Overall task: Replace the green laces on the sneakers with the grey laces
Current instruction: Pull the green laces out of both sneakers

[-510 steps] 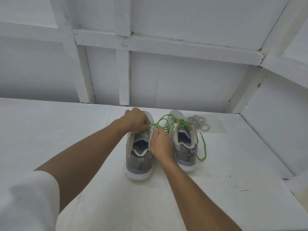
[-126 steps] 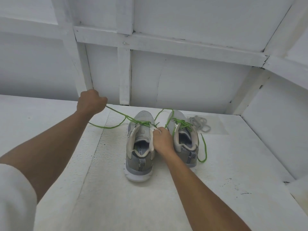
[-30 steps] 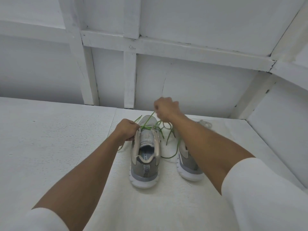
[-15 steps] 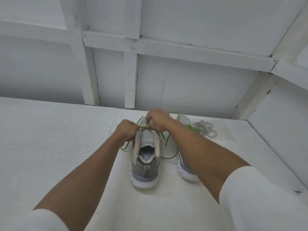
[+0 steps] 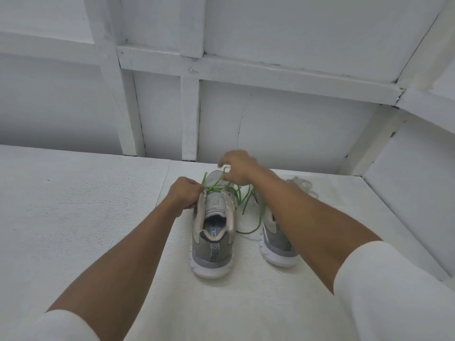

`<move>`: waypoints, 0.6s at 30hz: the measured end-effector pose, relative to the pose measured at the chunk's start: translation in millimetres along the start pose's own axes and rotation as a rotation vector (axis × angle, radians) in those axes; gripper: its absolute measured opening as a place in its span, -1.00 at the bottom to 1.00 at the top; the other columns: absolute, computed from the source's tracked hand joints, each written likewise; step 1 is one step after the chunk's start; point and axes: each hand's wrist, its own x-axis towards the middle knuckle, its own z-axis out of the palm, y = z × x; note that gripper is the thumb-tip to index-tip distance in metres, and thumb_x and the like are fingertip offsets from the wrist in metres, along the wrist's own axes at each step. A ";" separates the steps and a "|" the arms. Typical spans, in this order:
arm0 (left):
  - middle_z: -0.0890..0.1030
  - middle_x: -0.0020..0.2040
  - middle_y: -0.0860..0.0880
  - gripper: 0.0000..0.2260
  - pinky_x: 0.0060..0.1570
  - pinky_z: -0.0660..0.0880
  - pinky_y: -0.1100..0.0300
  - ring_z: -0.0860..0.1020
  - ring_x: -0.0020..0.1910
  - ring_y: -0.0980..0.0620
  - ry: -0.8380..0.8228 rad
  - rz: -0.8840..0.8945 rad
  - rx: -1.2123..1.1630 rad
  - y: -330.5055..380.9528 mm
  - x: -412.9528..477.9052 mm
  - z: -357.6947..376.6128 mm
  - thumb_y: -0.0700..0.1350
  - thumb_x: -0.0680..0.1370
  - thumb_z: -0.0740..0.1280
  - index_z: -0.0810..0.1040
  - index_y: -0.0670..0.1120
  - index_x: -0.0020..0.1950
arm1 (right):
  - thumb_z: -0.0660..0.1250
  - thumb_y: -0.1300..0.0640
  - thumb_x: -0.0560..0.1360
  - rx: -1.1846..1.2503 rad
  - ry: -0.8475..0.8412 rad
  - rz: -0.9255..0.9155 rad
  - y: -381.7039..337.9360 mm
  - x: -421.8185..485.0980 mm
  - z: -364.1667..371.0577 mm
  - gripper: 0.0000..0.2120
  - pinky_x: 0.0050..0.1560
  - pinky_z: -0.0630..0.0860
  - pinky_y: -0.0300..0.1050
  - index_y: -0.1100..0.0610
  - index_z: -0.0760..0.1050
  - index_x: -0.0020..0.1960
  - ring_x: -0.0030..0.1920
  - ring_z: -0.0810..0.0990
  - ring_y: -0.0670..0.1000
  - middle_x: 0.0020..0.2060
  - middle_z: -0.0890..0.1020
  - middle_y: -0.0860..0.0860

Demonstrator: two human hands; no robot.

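Lace removal: pinching green lace (image 5: 213, 187) in right grip (image 5: 237, 171), just beyond left grip (image 5: 185, 196) clenching sneaker (image 5: 213, 232); aiming pull toward far tabletop (image 5: 73, 205) edge.

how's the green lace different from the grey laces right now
The green lace is bright and strung out; the grey laces are pale and bunched in a pile. The green lace runs through the left sneaker's front eyelets and the right hand pinches it; the grey laces lie untouched on the table. Both are thin cords.
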 end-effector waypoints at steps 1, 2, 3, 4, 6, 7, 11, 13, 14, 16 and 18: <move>0.65 -0.05 -0.24 -0.87 -0.03 0.62 -0.05 0.56 -0.20 -0.08 -0.001 0.001 0.004 0.1 0.0 0.0 -0.18 0.55 0.35 0.67 -0.21 -0.08 | 0.38 0.00 0.46 -0.006 -0.040 -0.027 -5.9 1.4 7.7 -0.75 0.32 0.32 0.13 -0.11 0.57 0.14 0.36 0.32 0.09 0.29 0.48 -0.05; 0.65 -0.04 -0.24 -0.86 -0.03 0.62 -0.05 0.56 -0.20 -0.08 0.000 0.002 0.008 0.3 0.0 0.2 -0.19 0.55 0.35 0.67 -0.22 -0.07 | 0.41 -0.01 0.44 -0.001 -0.064 -0.033 -10.6 1.6 13.9 -0.88 0.28 0.36 0.09 -0.13 0.60 -0.02 0.31 0.38 0.06 0.19 0.55 -0.07; 0.65 -0.04 -0.25 -0.86 -0.03 0.62 -0.04 0.56 -0.20 -0.08 0.000 0.001 0.011 0.5 -0.4 0.3 -0.19 0.56 0.34 0.66 -0.22 -0.07 | 0.42 0.01 0.44 0.018 -0.070 -0.040 -13.6 0.3 17.7 -0.97 0.23 0.39 0.06 -0.11 0.59 -0.13 0.25 0.42 0.05 0.10 0.59 -0.07; 0.65 -0.05 -0.24 -0.86 -0.03 0.61 -0.04 0.55 -0.20 -0.09 0.001 0.000 0.014 0.7 -0.5 0.4 -0.19 0.56 0.33 0.66 -0.21 -0.07 | 0.41 0.04 0.45 0.026 -0.058 -0.044 -14.4 -1.3 19.8 -0.95 0.21 0.40 0.05 -0.08 0.57 -0.19 0.21 0.44 0.05 0.04 0.60 -0.06; 0.64 -0.07 -0.23 -0.86 -0.04 0.61 -0.01 0.54 -0.21 -0.08 0.002 -0.003 0.010 0.7 -0.4 0.6 -0.18 0.57 0.33 0.66 -0.20 -0.08 | 0.34 0.16 0.48 -0.034 0.005 -0.041 -12.6 -5.6 16.2 -0.91 0.19 0.40 0.06 -0.02 0.53 -0.14 0.17 0.45 0.08 0.02 0.59 -0.03; 0.63 -0.09 -0.21 -0.86 -0.04 0.61 0.00 0.53 -0.22 -0.07 0.000 -0.006 0.001 0.8 -0.2 0.6 -0.18 0.57 0.33 0.66 -0.20 -0.07 | 0.29 0.23 0.49 -0.087 0.063 -0.032 -9.6 -7.8 10.6 -0.88 0.18 0.40 0.07 0.03 0.52 -0.06 0.17 0.45 0.10 0.06 0.57 0.00; 0.62 -0.13 -0.18 -0.85 -0.03 0.60 0.00 0.52 -0.23 -0.06 -0.008 -0.007 -0.022 0.0 0.0 1.1 -0.17 0.57 0.34 0.67 -0.21 -0.02 | 0.22 0.34 0.46 -0.199 0.338 0.101 16.0 -10.1 -17.0 -0.70 0.08 0.37 0.06 0.19 0.43 0.18 0.16 0.44 0.17 0.16 0.47 0.11; 0.63 -0.11 -0.22 -0.84 -0.02 0.61 -0.05 0.53 -0.23 -0.07 -0.003 -0.006 -0.020 -1.6 0.8 0.8 -0.18 0.56 0.34 0.68 -0.23 -0.03 | 0.21 0.35 0.47 -0.148 0.402 0.144 29.0 -9.1 -22.0 -0.69 0.05 0.35 0.02 0.18 0.41 0.19 0.13 0.44 0.16 0.16 0.46 0.10; 0.64 -0.09 -0.24 -0.84 -0.02 0.61 -0.07 0.53 -0.23 -0.07 -0.001 -0.006 -0.020 -2.5 1.1 0.9 -0.18 0.55 0.34 0.68 -0.23 -0.04 | 0.20 0.33 0.48 -0.130 0.408 0.139 32.1 -8.8 -21.4 -0.69 0.05 0.35 0.02 0.18 0.40 0.21 0.13 0.43 0.15 0.17 0.46 0.10; 0.66 -0.03 -0.28 -0.84 -0.02 0.60 -0.09 0.54 -0.23 -0.08 0.002 -0.003 -0.018 -3.4 1.1 0.6 -0.18 0.54 0.34 0.68 -0.22 -0.07 | 0.20 0.26 0.50 -0.073 0.368 0.087 30.3 -9.0 -16.1 -0.61 0.14 0.35 0.07 0.13 0.34 0.32 0.22 0.41 0.16 0.27 0.42 0.10; 0.66 -0.01 -0.29 -0.85 -0.02 0.60 -0.10 0.54 -0.22 -0.09 0.004 0.002 -0.009 -3.3 1.1 0.6 -0.18 0.54 0.33 0.69 -0.20 -0.08 | 0.24 0.17 0.52 -0.017 0.261 0.017 20.7 -8.7 -8.6 -0.55 0.28 0.31 0.12 0.04 0.32 0.40 0.34 0.34 0.15 0.37 0.37 0.06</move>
